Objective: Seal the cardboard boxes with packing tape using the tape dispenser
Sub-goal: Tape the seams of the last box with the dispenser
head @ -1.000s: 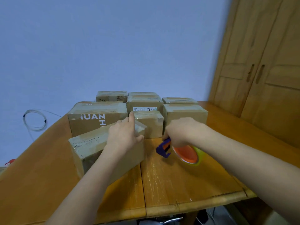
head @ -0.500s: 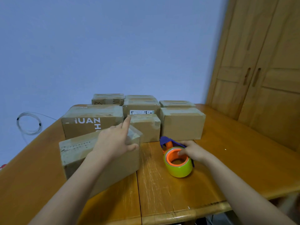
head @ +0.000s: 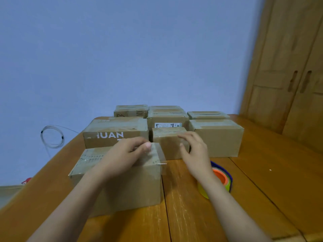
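A cardboard box stands nearest me on the wooden table, clear tape across its top with a loose end sticking out past its right edge. My left hand rests on the box's top near that right edge, thumb pressing the tape. My right hand hovers open just right of the box, fingers spread, holding nothing. The tape dispenser, a yellow-green roll with an orange core and blue frame, lies on the table behind my right forearm, partly hidden.
Several more cardboard boxes stand in rows behind the near box, one printed "UAN". A coiled clear tube hangs at the wall on the left. Wooden cabinet doors rise on the right.
My right hand let go of the tape dispenser, which stays on the table, and rose toward the near box's right edge. My left hand stays on the box top.
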A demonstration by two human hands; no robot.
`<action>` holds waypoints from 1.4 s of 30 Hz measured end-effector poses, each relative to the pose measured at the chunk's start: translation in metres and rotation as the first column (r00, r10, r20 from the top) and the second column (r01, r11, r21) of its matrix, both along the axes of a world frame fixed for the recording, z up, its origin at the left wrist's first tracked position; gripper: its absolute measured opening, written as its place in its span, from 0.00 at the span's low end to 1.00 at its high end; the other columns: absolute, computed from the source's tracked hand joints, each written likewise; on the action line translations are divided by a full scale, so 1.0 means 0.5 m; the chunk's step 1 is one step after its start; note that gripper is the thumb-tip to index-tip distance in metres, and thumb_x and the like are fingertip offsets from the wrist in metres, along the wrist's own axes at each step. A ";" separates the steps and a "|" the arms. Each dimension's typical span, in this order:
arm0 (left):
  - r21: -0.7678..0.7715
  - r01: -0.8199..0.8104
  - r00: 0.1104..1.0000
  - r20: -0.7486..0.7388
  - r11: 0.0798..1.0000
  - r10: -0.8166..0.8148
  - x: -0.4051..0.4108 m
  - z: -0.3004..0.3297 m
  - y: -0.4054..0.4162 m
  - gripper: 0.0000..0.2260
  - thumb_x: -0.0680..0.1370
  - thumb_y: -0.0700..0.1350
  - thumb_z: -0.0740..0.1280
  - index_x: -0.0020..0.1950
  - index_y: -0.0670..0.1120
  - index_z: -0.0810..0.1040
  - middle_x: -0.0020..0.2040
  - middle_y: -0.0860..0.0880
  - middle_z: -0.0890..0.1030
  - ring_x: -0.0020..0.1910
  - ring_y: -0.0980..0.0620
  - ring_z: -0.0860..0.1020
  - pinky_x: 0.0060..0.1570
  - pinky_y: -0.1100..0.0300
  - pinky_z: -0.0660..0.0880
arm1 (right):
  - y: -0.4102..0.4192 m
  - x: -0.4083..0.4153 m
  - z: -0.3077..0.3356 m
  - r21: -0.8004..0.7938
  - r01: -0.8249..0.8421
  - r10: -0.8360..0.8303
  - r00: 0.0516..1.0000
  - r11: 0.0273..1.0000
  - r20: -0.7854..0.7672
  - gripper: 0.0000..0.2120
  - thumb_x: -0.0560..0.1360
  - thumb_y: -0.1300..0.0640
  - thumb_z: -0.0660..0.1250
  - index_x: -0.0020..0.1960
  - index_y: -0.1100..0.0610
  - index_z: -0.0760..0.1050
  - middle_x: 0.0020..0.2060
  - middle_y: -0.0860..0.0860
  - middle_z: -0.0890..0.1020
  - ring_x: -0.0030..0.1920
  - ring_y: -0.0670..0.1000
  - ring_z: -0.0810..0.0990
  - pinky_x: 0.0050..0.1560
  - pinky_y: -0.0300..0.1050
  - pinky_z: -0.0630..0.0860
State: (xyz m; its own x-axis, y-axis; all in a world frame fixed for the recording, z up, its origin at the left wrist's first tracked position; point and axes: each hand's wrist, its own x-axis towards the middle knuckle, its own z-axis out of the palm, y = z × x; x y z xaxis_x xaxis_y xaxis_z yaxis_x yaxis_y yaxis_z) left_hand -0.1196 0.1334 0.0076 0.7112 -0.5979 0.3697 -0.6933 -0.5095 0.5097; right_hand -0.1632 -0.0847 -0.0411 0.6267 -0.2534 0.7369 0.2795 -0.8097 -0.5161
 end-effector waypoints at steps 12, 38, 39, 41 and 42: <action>-0.470 -0.128 0.926 -0.372 0.873 -0.064 0.038 0.000 -0.035 0.13 0.83 0.41 0.56 0.52 0.44 0.80 0.47 0.48 0.85 0.48 0.52 0.83 0.55 0.58 0.78 | 0.043 0.083 -0.091 0.217 -0.216 0.159 0.954 0.952 0.254 0.15 0.74 0.58 0.56 0.56 0.54 0.78 0.47 0.46 0.78 0.51 0.44 0.78 0.49 0.42 0.77; 0.072 -0.159 0.980 -0.105 0.985 0.167 0.030 -0.009 -0.048 0.17 0.77 0.55 0.67 0.63 0.52 0.75 0.54 0.54 0.79 0.53 0.55 0.76 0.52 0.57 0.74 | 0.073 0.059 -0.109 0.055 -0.297 0.270 0.920 0.953 0.285 0.18 0.71 0.65 0.56 0.51 0.62 0.82 0.50 0.52 0.83 0.56 0.49 0.78 0.57 0.45 0.76; 0.071 -0.158 0.981 -0.105 0.985 0.165 0.030 -0.010 -0.049 0.16 0.77 0.55 0.67 0.63 0.52 0.75 0.54 0.55 0.79 0.53 0.55 0.76 0.51 0.59 0.73 | 0.076 0.058 -0.110 0.051 -0.299 0.275 0.922 0.953 0.274 0.18 0.71 0.65 0.56 0.52 0.62 0.82 0.50 0.52 0.83 0.56 0.48 0.78 0.57 0.44 0.76; 0.068 -0.155 0.982 -0.101 0.986 0.161 0.030 -0.011 -0.050 0.16 0.77 0.55 0.67 0.63 0.52 0.75 0.54 0.55 0.79 0.52 0.56 0.76 0.49 0.60 0.73 | 0.080 0.055 -0.114 0.050 -0.297 0.276 0.928 0.953 0.251 0.19 0.71 0.65 0.55 0.53 0.61 0.81 0.51 0.52 0.83 0.56 0.47 0.78 0.58 0.42 0.75; 0.065 -0.153 0.982 -0.100 0.986 0.159 0.030 -0.011 -0.050 0.16 0.77 0.55 0.67 0.63 0.53 0.76 0.53 0.55 0.79 0.52 0.56 0.76 0.49 0.61 0.72 | 0.080 0.055 -0.113 0.056 -0.296 0.275 0.930 0.953 0.244 0.19 0.71 0.64 0.55 0.53 0.61 0.81 0.51 0.51 0.83 0.56 0.46 0.78 0.58 0.41 0.75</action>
State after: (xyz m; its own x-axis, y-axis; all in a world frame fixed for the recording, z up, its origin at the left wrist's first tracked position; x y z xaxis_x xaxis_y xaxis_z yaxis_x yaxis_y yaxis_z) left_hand -0.1046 0.1087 0.0022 0.8301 -0.4948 0.2572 -0.5478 -0.6374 0.5419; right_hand -0.1359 -0.0445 -0.0979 0.4980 -0.1614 0.8520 0.6118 -0.6309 -0.4771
